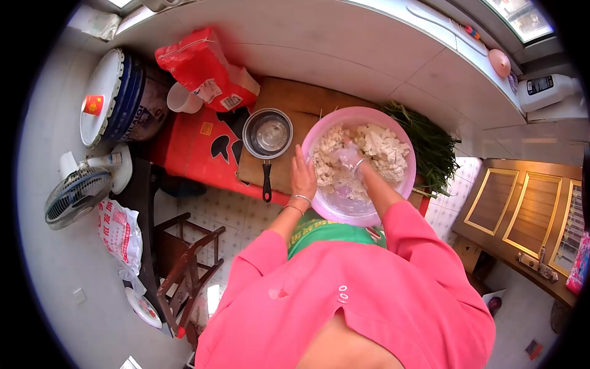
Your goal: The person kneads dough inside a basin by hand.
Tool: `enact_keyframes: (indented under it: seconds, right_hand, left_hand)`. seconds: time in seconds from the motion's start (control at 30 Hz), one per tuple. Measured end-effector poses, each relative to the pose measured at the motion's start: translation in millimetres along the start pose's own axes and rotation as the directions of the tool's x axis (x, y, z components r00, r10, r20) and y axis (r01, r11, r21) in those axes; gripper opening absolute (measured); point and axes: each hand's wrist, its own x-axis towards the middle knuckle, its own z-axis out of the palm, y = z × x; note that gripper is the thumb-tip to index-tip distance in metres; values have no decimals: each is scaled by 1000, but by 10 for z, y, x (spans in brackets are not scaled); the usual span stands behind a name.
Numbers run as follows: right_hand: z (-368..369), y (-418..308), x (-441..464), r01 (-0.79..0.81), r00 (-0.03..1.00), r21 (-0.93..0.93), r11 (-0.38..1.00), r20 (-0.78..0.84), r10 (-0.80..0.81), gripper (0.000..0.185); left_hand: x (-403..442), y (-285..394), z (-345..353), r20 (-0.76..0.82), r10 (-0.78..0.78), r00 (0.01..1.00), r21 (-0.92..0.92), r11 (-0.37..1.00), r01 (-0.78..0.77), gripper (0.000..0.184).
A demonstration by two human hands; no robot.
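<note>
A pink basin [410, 142] holds lumpy, pale dough [384, 150]. My right hand [349, 155], in what looks like a thin clear plastic glove, is pressed into the dough with its fingers curled and partly buried. Flat against the basin's left outer side lies my left hand [302, 173], bare, its fingers stretched out along the wall. To its left, a small saucepan [268, 133] with a black handle stands on a wooden board [301, 98]; the pan seems to hold a little clear liquid. The basin sits partly on the same board.
Behind the pan stand a red flour bag [212, 71] and a white cup [184, 98] on a red tablecloth [190, 144]. Long green leaves [430, 147] lie right of the basin. A large drum [132, 98], a fan [80, 194] and a wooden chair [190, 270] are at left.
</note>
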Motion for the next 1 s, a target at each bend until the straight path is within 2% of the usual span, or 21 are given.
enact_keyframes:
  seconds: [0.03, 0.1, 0.13, 0.17, 0.2, 0.23, 0.3, 0.37, 0.43, 0.5, 0.57, 0.6, 0.67, 0.7, 0.77, 0.8, 0.83, 0.9, 0.97, 1.0]
  right_hand:
    - [-49, -70, 145, -15, 1000, 8, 1000, 7, 15, 66]
    - [-385, -223, 391, -45, 994, -282, 958, 86, 72, 64]
    - [-307, -89, 334, -52, 992, -287, 957, 92, 81, 64]
    - [-82, 5, 81, 77, 997, -671, 737, 47, -62, 59]
    - [68, 92, -151, 146, 974, -921, 361, 71, -213, 54]
    - [62, 545, -3, 260, 964, -845, 468, 197, -179, 65]
    - [-74, 1030, 15, 454, 890, -814, 363, 432, -144, 75]
    - [-310, 817, -242, 542, 827, -811, 220, 561, 29, 71]
    - [-621, 801, -441, 575, 765, -777, 255, 621, 168, 66]
    - [-622, 811, -622, 621, 734, -756, 205, 653, 186, 62]
    - [-555, 711, -810, 439, 817, -885, 158, 466, 338, 53]
    - [-384, 863, -669, 466, 827, -848, 252, 519, 217, 51]
    - [-44, 831, -467, 218, 936, -900, 377, 302, 181, 55]
    - [25, 773, -289, 164, 944, -846, 507, 283, 167, 63]
    - [12, 542, -137, 47, 962, -497, 867, 256, 95, 73]
    - [11, 353, -152, -2, 973, -141, 990, 230, 35, 75]
    - [-84, 391, 161, 120, 988, -255, 959, 122, -91, 71]
    - [-164, 227, 429, 218, 974, -372, 902, 23, -226, 67]
    - [-293, -183, 340, -20, 1000, -18, 1000, 23, 20, 70]
    - [-86, -742, -190, -111, 994, -320, 941, -39, 104, 67]
  left_hand:
    - [-36, 15, -27, -8, 0, 1000, -5, 1000, -1, 56]
    - [-58, 90, 71, 4, -18, 1000, -27, 999, 18, 55]
    - [-77, 95, 79, 11, -28, 1000, -24, 999, 28, 54]
    - [-82, 100, 98, 9, -38, 999, -21, 999, 38, 54]
    - [-80, 88, 99, -3, -28, 1000, 12, 1000, 28, 53]
    - [-35, 78, 90, -20, -4, 1000, 43, 999, 5, 52]
    - [-27, 12, 81, -32, 17, 999, 51, 999, -16, 52]
    - [50, 20, 75, -50, 40, 998, 51, 998, -38, 52]
    - [20, 41, 46, -31, -19, 999, 27, 999, 19, 51]
    - [-19, 49, 18, -16, -48, 999, 12, 999, 48, 50]
    - [-54, 39, 63, -11, -77, 997, -11, 997, 77, 50]
    - [-50, 18, 62, -19, -60, 998, -12, 998, 60, 49]
    - [-32, 11, 78, -28, -43, 999, -18, 999, 42, 49]
    - [-18, 0, 48, -33, -23, 999, -18, 1000, 22, 49]
    - [-8, 14, 49, -42, -13, 999, -29, 1000, 11, 48]
    - [9, 15, 34, -27, -26, 999, -37, 999, 25, 48]
    - [20, 28, 24, -12, -38, 999, -47, 998, 37, 48]
    - [20, 36, 17, -2, -52, 999, -38, 998, 52, 48]
    - [17, 25, 35, 10, -67, 998, -33, 997, 67, 48]
    - [18, 22, 38, 14, -68, 998, -30, 997, 69, 49]
